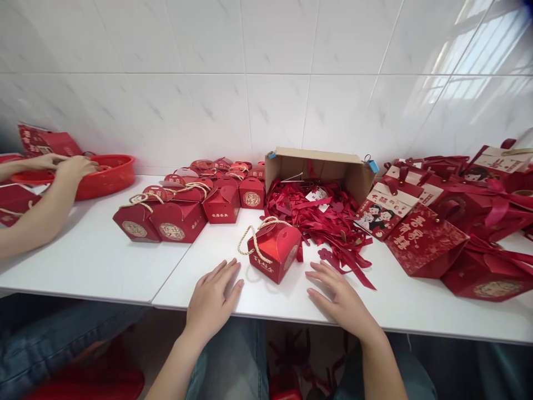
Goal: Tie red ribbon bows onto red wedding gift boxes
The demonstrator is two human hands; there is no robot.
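A small red gift box (272, 258) with gold lettering and a gold cord handle stands upright on the white table, between my two hands. My left hand (214, 297) lies on the tabletop to the left of the box, fingers stretched out and holding nothing. To its right, my right hand (339, 297) rests with fingers apart, also holding nothing. Neither hand touches the box. Just behind my right fingertips lies a heap of dark red ribbons (303, 205), spilling from an open cardboard box (325, 160) on its side.
Several red gift boxes with cord handles (179, 219) stand at the left middle. On the right are piled red boxes with ribbon handles and picture tags (433, 239). At far left, a co-worker's hands (69, 166) are over a red plastic basin (110, 175). A tiled wall (275, 105) closes the back.
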